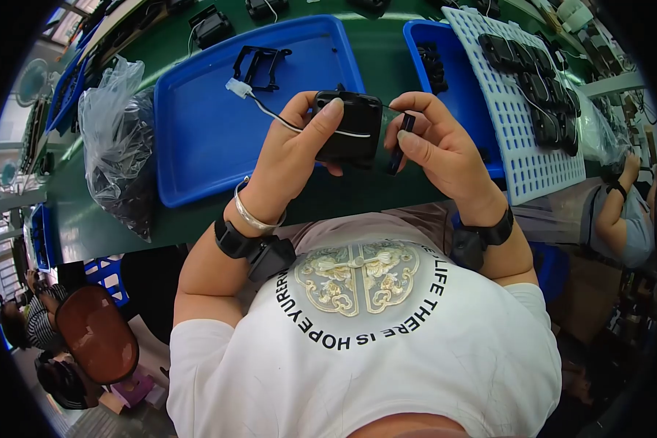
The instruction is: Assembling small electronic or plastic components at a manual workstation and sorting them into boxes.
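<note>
My left hand (293, 150) is closed around a black plastic box-shaped device (359, 117), its thumb pressing on the upper face. A thin white and black cable (270, 113) runs across that face and ends in a white plug (239, 88) over the blue tray. Just to the right, my right hand (449, 157) pinches a narrow black bar-shaped piece (402, 140) between thumb and fingers. The bar stands almost upright beside the device's right end; whether the two touch, I cannot tell. Both hands are above the near right edge of the tray.
A blue tray (212, 153) on the green table holds a black open bracket (259, 67). Left of it stands a clear bag (117, 131) of dark parts. On the right, a white perforated board (518, 164) with several black devices (540, 95) leans over a blue bin (416, 33).
</note>
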